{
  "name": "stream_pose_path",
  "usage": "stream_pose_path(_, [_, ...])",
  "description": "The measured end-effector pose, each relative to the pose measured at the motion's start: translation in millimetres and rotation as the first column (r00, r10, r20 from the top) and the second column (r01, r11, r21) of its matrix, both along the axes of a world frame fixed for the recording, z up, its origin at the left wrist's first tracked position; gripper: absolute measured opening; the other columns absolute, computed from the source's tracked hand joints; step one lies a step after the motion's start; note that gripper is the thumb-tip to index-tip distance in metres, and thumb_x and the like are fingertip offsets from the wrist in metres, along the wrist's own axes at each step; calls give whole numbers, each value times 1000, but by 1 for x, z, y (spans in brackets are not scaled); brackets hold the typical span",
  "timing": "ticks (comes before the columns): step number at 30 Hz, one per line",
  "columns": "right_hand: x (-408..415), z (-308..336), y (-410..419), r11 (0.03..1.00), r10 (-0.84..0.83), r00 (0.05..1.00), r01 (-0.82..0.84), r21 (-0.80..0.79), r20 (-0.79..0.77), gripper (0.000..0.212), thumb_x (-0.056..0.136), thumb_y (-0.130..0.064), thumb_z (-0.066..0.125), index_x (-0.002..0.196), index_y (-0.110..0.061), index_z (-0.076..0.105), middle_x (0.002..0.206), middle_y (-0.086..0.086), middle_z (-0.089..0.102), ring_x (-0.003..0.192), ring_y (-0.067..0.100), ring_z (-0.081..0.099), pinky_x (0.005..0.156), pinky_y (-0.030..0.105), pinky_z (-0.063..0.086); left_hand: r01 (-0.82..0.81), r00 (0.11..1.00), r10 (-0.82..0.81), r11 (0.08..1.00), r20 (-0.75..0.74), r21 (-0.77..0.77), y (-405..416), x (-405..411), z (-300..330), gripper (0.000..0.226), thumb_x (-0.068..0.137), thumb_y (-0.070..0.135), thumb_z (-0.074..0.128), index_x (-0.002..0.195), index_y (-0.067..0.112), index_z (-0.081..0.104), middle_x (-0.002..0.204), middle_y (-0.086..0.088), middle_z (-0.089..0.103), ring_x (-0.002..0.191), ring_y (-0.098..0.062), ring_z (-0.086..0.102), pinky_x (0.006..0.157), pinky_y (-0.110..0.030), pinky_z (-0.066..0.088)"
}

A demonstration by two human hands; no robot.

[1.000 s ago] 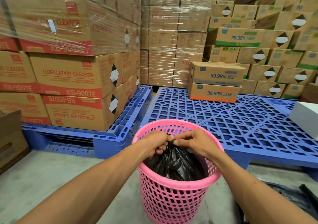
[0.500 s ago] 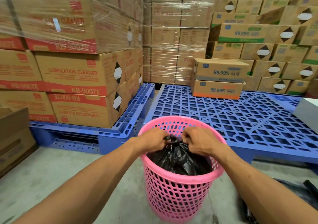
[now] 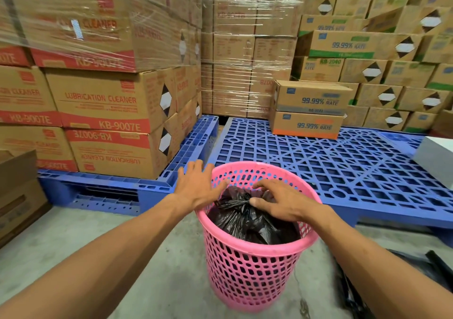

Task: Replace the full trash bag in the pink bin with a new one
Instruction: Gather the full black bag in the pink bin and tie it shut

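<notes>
A pink perforated bin (image 3: 250, 269) stands on the concrete floor. A full black trash bag (image 3: 245, 223) sits inside it, its neck knotted at the top. My left hand (image 3: 196, 186) is flat and open at the bin's left rim, fingers spread, holding nothing. My right hand (image 3: 279, 202) lies over the bag's top, its thumb touching the knot and fingers loosely spread. Black plastic (image 3: 416, 269) lies on the floor at the lower right, partly behind my right arm.
Blue plastic pallets (image 3: 318, 161) lie right behind the bin. Stacked, wrapped cardboard cartons (image 3: 105, 112) rise at the left and back. Two cartons (image 3: 308, 112) sit on the right pallet. A white box (image 3: 436, 156) is at the right edge, a brown carton (image 3: 17, 191) at the left.
Both hands were pinching the bag's neck together. Now the left hand has let go and moved out to the left rim, and the right hand has loosened over the knot.
</notes>
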State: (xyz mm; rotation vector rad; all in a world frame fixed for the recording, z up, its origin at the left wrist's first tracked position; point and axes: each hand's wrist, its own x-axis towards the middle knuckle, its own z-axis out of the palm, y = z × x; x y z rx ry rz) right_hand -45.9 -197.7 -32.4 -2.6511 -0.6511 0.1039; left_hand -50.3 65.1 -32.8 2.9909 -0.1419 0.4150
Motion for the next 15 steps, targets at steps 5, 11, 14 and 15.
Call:
stream_pose_path(5, [-3,-8,30,970,-75,996,85,-226,55,78,79,-85,30,147,-48,19,143,7,42,129,32,49,102,54,41,-204,916,75,933,-394,-296,-16,3,-5,89,91,75,28,157,29,-8,163,-20,0,141,-46,29,109,-57,34])
stream_pose_path(11, [1,-33,48,918,-36,991,85,-388,131,59,97,-65,27,136,-22,40,127,15,61,114,34,60,89,48,46,-290,918,235,947,-319,-139,-26,3,-15,83,95,66,31,157,18,4,151,-22,26,127,-41,47,96,-49,44])
stream_pose_path(14, [3,-33,48,954,-43,973,107,-279,225,52,100,-60,28,132,-23,45,108,15,69,102,35,65,79,43,46,-304,912,247,943,-328,-137,-25,5,-18,81,96,64,31,157,19,4,150,-24,27,126,-42,46,95,-49,44])
stream_pose_path(15, [3,-32,48,962,-53,964,119,-245,260,50,100,-59,28,128,-22,48,104,14,70,99,34,66,77,42,46,-309,911,249,940,-329,-144,-26,6,-18,80,96,64,30,157,19,5,150,-25,26,127,-43,46,96,-49,43])
